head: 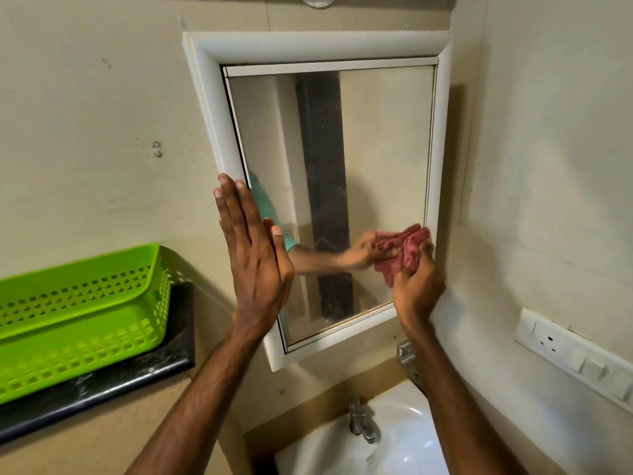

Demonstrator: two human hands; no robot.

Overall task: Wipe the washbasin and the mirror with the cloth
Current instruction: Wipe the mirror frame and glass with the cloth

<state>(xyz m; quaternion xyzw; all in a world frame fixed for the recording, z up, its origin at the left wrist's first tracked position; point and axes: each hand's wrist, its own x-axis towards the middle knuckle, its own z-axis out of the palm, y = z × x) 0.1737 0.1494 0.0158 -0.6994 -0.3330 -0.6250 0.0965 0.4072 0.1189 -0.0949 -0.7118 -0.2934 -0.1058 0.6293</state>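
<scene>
A mirror in a thick white frame hangs on the cream wall in the head view. My right hand grips a crumpled pink cloth and presses it against the glass near the lower right corner. The cloth and hand show reflected in the glass. My left hand is flat, fingers straight and together, resting against the lower left side of the mirror frame. Below, the white washbasin with a chrome tap sits at the bottom edge, partly hidden by my right forearm.
A green perforated plastic basket stands on a black stone shelf at the left. A white switch and socket panel is on the right wall. A metal bracket sits under the mirror.
</scene>
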